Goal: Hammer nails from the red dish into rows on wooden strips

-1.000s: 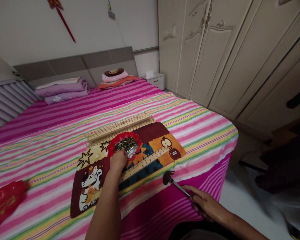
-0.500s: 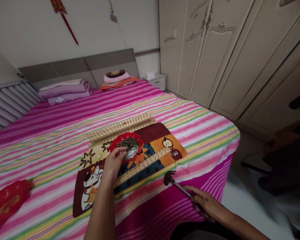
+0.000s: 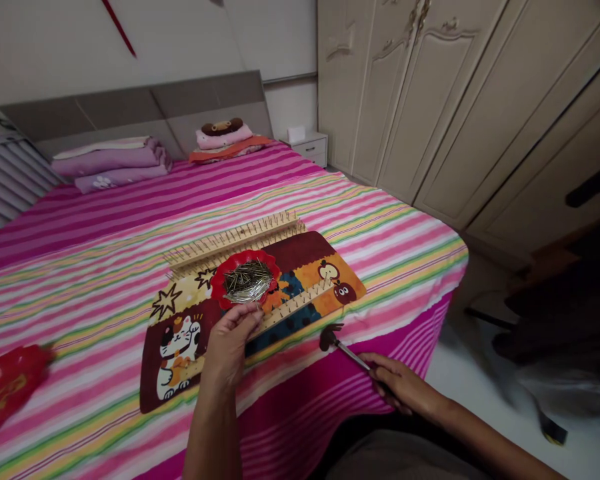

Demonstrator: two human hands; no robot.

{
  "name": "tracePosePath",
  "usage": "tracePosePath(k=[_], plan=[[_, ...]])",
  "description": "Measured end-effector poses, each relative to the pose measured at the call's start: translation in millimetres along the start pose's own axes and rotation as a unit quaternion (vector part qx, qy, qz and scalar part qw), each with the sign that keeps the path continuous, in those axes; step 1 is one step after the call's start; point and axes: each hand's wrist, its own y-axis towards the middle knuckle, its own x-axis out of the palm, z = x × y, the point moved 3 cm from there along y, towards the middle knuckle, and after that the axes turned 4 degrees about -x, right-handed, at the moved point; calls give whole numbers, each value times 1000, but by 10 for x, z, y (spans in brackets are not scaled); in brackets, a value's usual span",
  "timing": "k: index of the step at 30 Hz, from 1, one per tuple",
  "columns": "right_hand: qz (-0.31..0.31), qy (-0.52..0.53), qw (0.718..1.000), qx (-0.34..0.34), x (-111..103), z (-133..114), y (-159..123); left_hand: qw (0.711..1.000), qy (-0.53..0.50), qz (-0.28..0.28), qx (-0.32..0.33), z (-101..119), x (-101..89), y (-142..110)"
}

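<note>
Red dish [image 3: 245,280] on cartoon mat [image 3: 300,280], heaped with thin metal pins [image 3: 246,281]; left hand [image 3: 231,341] pulled back from dish since earlier, fingertips pinched, perhaps on pin; right hand [image 3: 399,389] grips hammer [image 3: 341,347] at bed edge

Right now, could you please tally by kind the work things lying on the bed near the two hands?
Wooden strips with nails: 2, far and near
Red dish of nails: 1
Hammer: 1, held in the right hand
Cartoon mat: 1
Total: 5
The left hand pinches near the dish.
</note>
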Motion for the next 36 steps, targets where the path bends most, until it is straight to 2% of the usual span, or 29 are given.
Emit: tracePosePath(k=[4,7,12,16,21,28,32,36], plan=[[-5,-1,1000,2,-3,11,9,995,82,42,38,-243,-8,20],[-8,-1,1000,-6,-5,-14,-4,980,163,87,71,-455,-37,52],[-13,-2,1000,-9,-3,-63,-33,969,192,121,100,-657,2,82],[-19,1,1000,-9,-2,-69,-38,956,234,149,99,-698,39,91],[-22,-4,1000,-8,-4,-88,-40,920,317,166,158,-658,62,78],[-7,-8,1000,-21,66,-144,-132,884,388,164,203,-617,100,58],[-20,-20,996,-85,160,-423,-252,871,403,153,233,-660,101,61],[-41,-83,969,-229,273,-1006,-362,856,417,153,265,-709,107,52]])
